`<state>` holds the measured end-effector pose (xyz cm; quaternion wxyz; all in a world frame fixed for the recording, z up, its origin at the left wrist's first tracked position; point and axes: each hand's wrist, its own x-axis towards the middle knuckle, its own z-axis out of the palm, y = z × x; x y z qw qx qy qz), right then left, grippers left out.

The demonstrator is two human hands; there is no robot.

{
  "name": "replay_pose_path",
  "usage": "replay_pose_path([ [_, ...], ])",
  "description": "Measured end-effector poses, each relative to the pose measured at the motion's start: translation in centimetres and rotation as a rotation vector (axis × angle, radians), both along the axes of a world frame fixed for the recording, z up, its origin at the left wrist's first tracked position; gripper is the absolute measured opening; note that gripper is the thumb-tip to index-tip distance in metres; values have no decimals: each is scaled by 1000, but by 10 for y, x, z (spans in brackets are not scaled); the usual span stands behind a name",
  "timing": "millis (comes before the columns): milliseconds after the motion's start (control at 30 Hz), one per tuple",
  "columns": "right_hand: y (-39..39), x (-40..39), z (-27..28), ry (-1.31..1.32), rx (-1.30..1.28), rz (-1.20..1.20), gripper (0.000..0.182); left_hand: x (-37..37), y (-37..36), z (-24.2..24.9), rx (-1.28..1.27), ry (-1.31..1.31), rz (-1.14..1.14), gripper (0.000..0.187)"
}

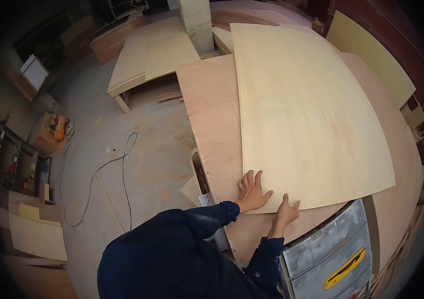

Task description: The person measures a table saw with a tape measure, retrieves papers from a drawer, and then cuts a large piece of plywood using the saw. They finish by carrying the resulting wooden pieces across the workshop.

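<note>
A large pale plywood sheet (306, 109) lies on a wider, pinkish plywood surface (212, 104). At the sheet's near left corner, my left hand (253, 194) rests with its fingers spread over the edge and the face. Just to the right, my right hand (286, 212) holds the near edge, thumb and one finger showing on top. Its other fingers are hidden. Close to that hand is a grey metal saw table (311, 259) with a yellow slotted insert (344, 269).
A low plywood-topped table (157, 50) stands at the back left beside a concrete pillar (196, 25). A dark cable (92, 184) loops over the floor near an orange machine (59, 128). Another board (371, 60) leans at the right wall. Offcuts (37, 231) lie at lower left.
</note>
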<state>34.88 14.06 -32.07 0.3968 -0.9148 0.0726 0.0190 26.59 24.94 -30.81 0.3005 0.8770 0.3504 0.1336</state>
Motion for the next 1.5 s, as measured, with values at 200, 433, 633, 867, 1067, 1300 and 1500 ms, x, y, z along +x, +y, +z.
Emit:
replay_pose_path([
  [200,18,-51,-24,227,847,412,69,-17,61,-21,194,89,375,88],
  [433,-2,-5,-1,-590,34,974,69,-31,102,-24,126,97,297,84],
  [633,17,58,-10,-571,-305,1420,82,-58,95,18,205,101,-515,102],
  [867,12,67,-19,-464,-361,1556,77,-55,112,-5,169,123,-677,102],
  [1067,87,20,-3,-473,-329,1495,73,-86,185,11,201,197,-707,99],
  [1300,280,-67,-6,-602,-149,1266,72,-135,374,12,502,280,-698,96],
  [1500,325,-30,32,-290,80,1370,55,-149,470,33,241,339,-21,85],
])
